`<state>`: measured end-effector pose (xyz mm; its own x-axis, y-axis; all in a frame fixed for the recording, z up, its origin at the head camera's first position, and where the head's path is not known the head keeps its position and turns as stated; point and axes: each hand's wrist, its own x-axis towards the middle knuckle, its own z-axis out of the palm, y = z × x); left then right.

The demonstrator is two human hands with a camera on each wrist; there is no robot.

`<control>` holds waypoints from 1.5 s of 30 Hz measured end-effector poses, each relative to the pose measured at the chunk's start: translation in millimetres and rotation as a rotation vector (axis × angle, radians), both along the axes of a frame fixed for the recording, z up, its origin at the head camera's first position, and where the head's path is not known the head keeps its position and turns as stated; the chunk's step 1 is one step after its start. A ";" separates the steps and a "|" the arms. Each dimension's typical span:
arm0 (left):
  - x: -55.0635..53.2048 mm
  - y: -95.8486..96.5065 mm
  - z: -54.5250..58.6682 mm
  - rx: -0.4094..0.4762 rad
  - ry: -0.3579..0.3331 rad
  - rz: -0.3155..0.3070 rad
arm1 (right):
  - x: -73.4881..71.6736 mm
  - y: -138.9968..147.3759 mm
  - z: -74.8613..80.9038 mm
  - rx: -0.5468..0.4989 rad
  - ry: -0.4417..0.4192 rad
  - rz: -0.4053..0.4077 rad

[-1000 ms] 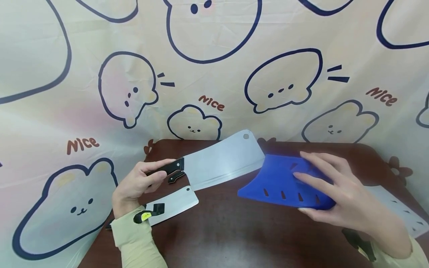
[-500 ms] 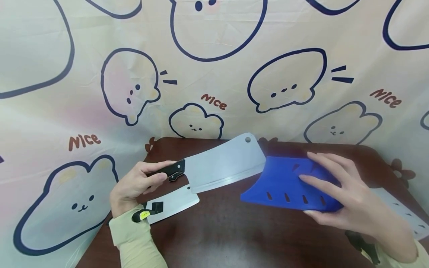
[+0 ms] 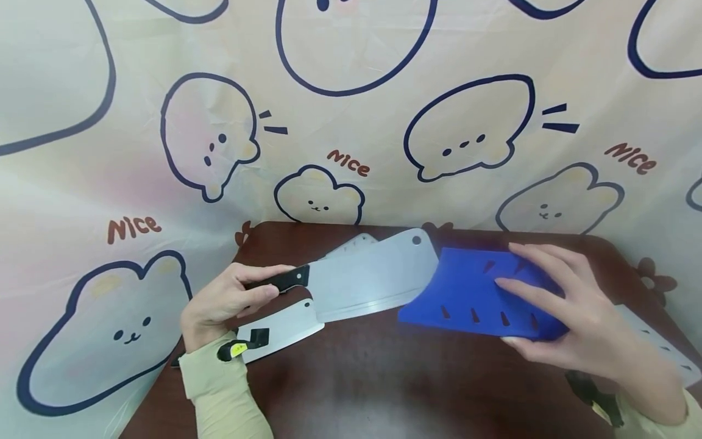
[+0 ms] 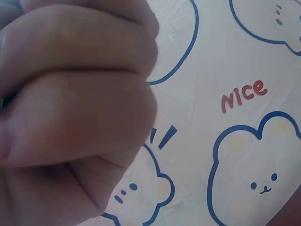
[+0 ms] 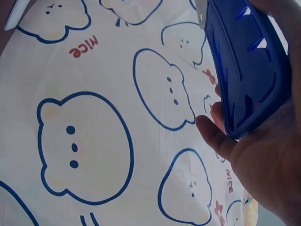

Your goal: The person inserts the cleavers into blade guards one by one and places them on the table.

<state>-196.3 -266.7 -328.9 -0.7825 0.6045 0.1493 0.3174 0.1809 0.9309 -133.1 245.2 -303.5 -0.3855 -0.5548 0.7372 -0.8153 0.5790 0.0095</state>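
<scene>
Sleeve [image 3: 466, 292], blue, smooth, slotted, left end concave: grasped in the right grip [image 3: 576, 311], thumb below, fingers above. Contents: cleaver's end meets the sleeve's left edge; whether any blade sits inside is hard to tell. Cleaver [image 3: 373, 277], broad metal blade, corner hole, black riveted handle: pinched in the left grip [image 3: 230, 299] above the desk [image 3: 373, 390], long axis left to right, far end slightly raised. Smaller cleaver [image 3: 290, 324]: on desk, below.

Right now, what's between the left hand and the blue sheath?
The large cleaver blade, plus some of its black handle; head view shows it.
</scene>
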 end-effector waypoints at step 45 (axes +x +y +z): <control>-4.8 22.1 5.3 0.147 0.067 -0.286 | 7.5 15.2 10.6 -0.105 -0.024 -0.235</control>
<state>-201.1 -244.6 -323.6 -0.5696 0.7664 0.2969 0.3972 -0.0596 0.9158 -125.7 260.5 -292.9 -0.5125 -0.3693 0.7752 -0.6579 0.7491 -0.0781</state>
